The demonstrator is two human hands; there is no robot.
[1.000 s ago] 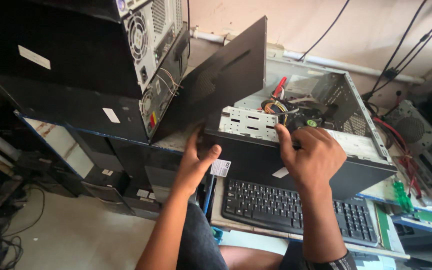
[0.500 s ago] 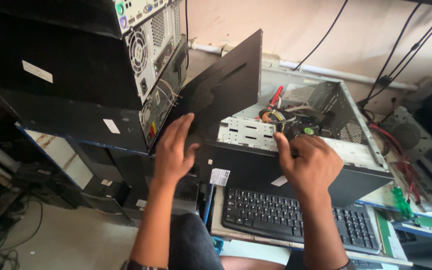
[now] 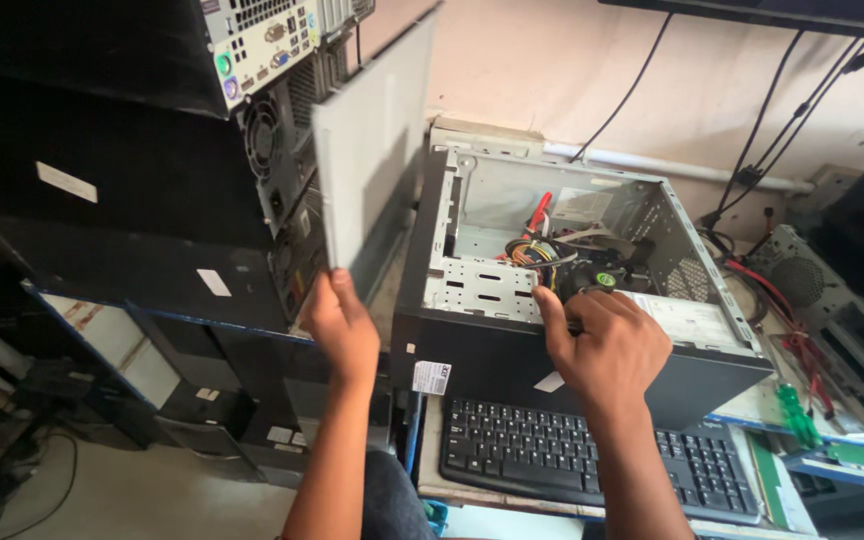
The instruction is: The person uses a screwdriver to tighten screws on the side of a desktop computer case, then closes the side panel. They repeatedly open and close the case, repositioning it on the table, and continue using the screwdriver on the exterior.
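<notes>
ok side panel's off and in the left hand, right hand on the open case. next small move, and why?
Probably set the side panel down to the left, clear of the open case. The left hand grips it only by its bottom corner, upright, close to the stacked computers, while the right hand rests on the case's edge by the wiring.

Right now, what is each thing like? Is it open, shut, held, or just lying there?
Computer case: lying on its side, open, wires showing.
Side panel: off the case, held upright.
Left hand: gripping the panel's bottom corner.
Right hand: resting on the case's edge.
Keyboard: lying flat, untouched.
</notes>
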